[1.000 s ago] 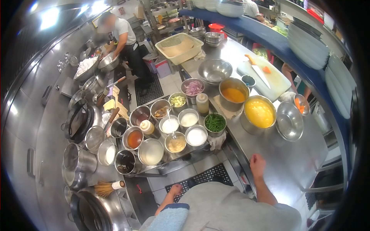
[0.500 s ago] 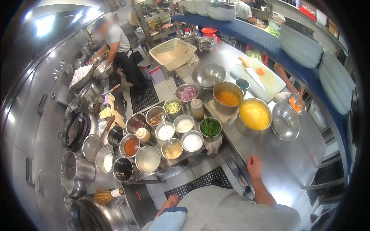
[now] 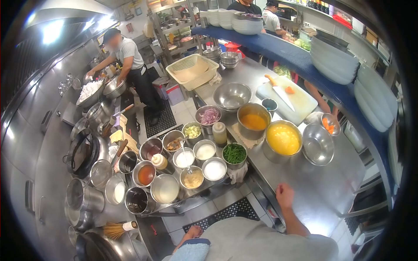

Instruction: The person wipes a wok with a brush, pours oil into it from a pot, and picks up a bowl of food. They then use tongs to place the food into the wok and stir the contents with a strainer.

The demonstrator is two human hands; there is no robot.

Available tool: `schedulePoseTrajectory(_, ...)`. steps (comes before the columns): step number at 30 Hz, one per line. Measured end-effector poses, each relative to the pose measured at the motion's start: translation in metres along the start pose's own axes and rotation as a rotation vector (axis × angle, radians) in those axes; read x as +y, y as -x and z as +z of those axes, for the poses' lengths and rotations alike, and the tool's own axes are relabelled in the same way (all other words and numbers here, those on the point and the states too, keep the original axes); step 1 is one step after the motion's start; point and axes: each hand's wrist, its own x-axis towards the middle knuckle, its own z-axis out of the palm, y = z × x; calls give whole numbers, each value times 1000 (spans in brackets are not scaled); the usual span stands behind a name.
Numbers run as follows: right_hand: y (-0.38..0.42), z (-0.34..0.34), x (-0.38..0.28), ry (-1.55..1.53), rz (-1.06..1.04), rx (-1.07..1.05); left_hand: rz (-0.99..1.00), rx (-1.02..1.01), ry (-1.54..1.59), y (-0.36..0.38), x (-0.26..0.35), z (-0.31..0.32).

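Observation:
My right hand (image 3: pixel 285 195) hangs over the near edge of the steel counter (image 3: pixel 322 187), fingers curled; whether anything is inside does not show. My left hand (image 3: pixel 194 231) is low beside my body above the floor mat, curled, its fingers partly hidden. Beyond my right hand stand a pot of yellow liquid (image 3: pixel 284 138), a pot of orange liquid (image 3: pixel 254 122) and an empty steel bowl (image 3: pixel 318 144). To the left are a container of chopped greens (image 3: pixel 234 154), a bowl of sliced onion (image 3: pixel 208 115) and a bowl of white powder (image 3: pixel 214 168).
A knife (image 3: pixel 284 98) lies on a white cutting board (image 3: pixel 300 104). A blue shelf (image 3: pixel 278 47) with stacked bowls crosses the upper right. One person (image 3: pixel 130 56) works at the left; others are behind the shelf. Another person's arm reaches near the carrot bowl (image 3: pixel 329 125).
The view has shifted slightly, with the counter items a little lower and further left. The person at the left has raised their head and extended an arm. Another person now shows behind the shelf.

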Motion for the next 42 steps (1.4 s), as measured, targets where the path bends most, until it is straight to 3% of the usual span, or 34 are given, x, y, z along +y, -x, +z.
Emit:
schedulePoseTrajectory(1,0,1,0,-1,9,5,66,39,-165,0,-1,1)
schedulePoseTrajectory(4,2,3,2,9,23,3,-20,-60,50,0,4,-2)
schedulePoseTrajectory(6,3,4,7,40,17,-18,-391,-107,342,-1,17,-9)
schedulePoseTrajectory(8,3,3,4,33,39,-30,-440,-84,479,-1,21,-12)
schedulePoseTrajectory(11,3,3,2,23,18,-6,-63,-69,176,0,4,2)
schedulePoseTrajectory(13,4,4,5,27,-2,2,156,-222,-402,-10,0,-4)
schedulePoseTrajectory(18,4,7,5,9,14,13,-207,-208,-108,-9,20,-23)
schedulePoseTrajectory(21,3,5,2,-3,82,-1,-296,-194,88,-16,26,-26)
schedulePoseTrajectory(23,2,12,14,-126,88,138,-302,-206,146,-23,24,-27)
schedulePoseTrajectory(25,-7,13,40,-537,353,220,-300,-222,174,-31,21,-30)
schedulePoseTrajectory(27,-23,-32,43,-816,473,590,-287,-242,185,-42,21,-31)
schedulePoseTrajectory(31,-19,-111,133,-803,662,1021,-259,-285,179,-59,20,-42)
schedulePoseTrajectory(35,-8,-151,216,-856,875,989,-248,-295,175,-73,22,-51)
schedulePoseTrajectory(39,-20,-157,243,-928,955,839,-251,-292,183,-78,26,-53)
schedulePoseTrajectory(42,-32,-151,253,-1034,962,853,-255,-296,196,-81,29,-53)
